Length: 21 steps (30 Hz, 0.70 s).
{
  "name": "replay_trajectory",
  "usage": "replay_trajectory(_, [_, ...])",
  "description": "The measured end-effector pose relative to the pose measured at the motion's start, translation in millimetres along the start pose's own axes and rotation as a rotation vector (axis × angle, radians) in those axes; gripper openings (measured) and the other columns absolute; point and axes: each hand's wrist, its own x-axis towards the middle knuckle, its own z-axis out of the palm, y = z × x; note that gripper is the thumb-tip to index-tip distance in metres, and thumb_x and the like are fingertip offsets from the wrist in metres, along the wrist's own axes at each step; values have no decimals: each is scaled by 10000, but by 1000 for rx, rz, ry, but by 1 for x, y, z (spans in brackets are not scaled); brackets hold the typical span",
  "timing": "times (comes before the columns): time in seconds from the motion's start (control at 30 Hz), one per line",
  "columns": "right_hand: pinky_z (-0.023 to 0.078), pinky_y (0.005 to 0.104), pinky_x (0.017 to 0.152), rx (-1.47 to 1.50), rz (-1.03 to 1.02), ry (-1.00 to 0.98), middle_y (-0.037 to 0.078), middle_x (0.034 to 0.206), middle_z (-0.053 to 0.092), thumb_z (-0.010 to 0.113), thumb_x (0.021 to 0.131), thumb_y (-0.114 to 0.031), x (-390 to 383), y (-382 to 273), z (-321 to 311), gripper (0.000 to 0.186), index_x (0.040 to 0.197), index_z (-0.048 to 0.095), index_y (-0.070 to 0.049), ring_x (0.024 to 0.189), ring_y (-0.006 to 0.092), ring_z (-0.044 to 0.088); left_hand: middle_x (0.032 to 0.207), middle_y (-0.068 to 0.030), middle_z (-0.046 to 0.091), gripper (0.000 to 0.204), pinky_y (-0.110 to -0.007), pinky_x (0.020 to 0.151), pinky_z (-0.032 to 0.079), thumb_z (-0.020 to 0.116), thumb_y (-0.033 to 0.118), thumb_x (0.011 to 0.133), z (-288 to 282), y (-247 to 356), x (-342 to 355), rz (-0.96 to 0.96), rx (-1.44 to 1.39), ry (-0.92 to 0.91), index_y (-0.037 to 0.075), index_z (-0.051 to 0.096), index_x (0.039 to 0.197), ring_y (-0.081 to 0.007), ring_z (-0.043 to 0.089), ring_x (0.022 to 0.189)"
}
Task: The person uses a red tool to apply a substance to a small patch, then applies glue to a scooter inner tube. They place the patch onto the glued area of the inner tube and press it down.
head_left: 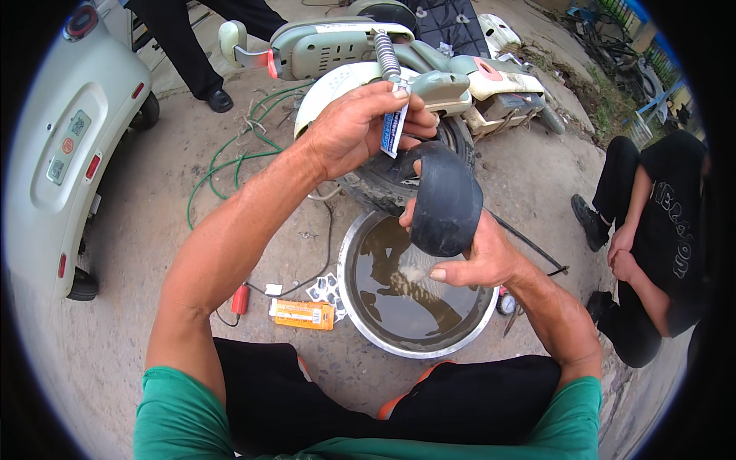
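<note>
My left hand [345, 132] pinches a small white-and-blue squeeze tube [393, 129], which looks like glue, between thumb and fingers. My right hand [487, 257] grips a black rubber inner tube [451, 203], bulging upward with its smooth surface facing me; the fingers curl behind it and the thumb sticks out in front. The squeeze tube's lower end is close to the rubber, just above its left side. Both hands are raised near a metal basin [429, 355] of murky water, the right one over it. Part of the inner tube is hidden behind my right hand.
A pale green scooter [337, 50] lies on its side beyond the basin. Near its left lie an orange package [303, 314], a patch sheet [326, 291] and a red-handled tool [240, 299]. A gauge [506, 304] sits right; a person [667, 230] crouches there. A white car [46, 215] stands left.
</note>
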Motion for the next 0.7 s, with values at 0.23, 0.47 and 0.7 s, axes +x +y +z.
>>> replay_trajectory(0.23, [503,367,1038,-48,-27,30,74,1242,681,834,815,-219,9,0,6,572,1319,642,-28,1145,176,636,871,-77,731,362,-268,635,550,701,270,1013,2,70,-77,-148,668,-138,-21,725,1228,-116,659,702])
replay_trajectory(0.47, [513,357,986,28,42,73,59,1177,681,799,906,-271,22,13,26,432,1242,665,-34,1090,162,636,938,-118,698,286,-439,733,519,761,249,974,11,42,-124,-178,1113,-263,52,647,1148,-314,697,858])
replay_trajectory(0.7, [529,331,814,-80,-20,127,16,989,660,826,941,-282,31,25,40,355,1139,656,-42,895,128,604,974,-140,716,250,-466,732,560,786,128,900,10,29,-134,142,1212,-170,45,672,1107,-385,715,861])
